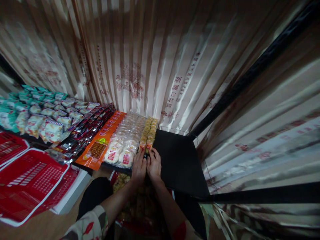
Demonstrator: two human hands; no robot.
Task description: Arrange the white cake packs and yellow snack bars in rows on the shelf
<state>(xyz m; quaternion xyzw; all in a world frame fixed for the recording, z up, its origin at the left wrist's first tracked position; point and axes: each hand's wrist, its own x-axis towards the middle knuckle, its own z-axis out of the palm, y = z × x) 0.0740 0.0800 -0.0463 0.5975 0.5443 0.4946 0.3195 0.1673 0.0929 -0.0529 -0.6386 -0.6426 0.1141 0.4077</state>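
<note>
My left hand [139, 167] and my right hand [153, 165] are side by side at the shelf's front edge. Between them and the curtain run two narrow rows of small yellow snack packets [149, 128]. The fingers of each hand close on the front packet of one row, partly hiding it. To the left of my left hand lie rows of clear-wrapped white rice crackers [126, 155] with red labels. Below my forearms, a bag of more yellow packets [122, 181] sits near my lap, mostly in shadow.
The black shelf [182, 163] extends right toward a dark metal post [225, 91]. An orange pretzel-stick bag [97, 150], dark shiny packets [82, 135], white snack bags [52, 130] and green bags [27, 100] fill the left. Red baskets [37, 180] stand lower left; a printed curtain [140, 50] hangs behind.
</note>
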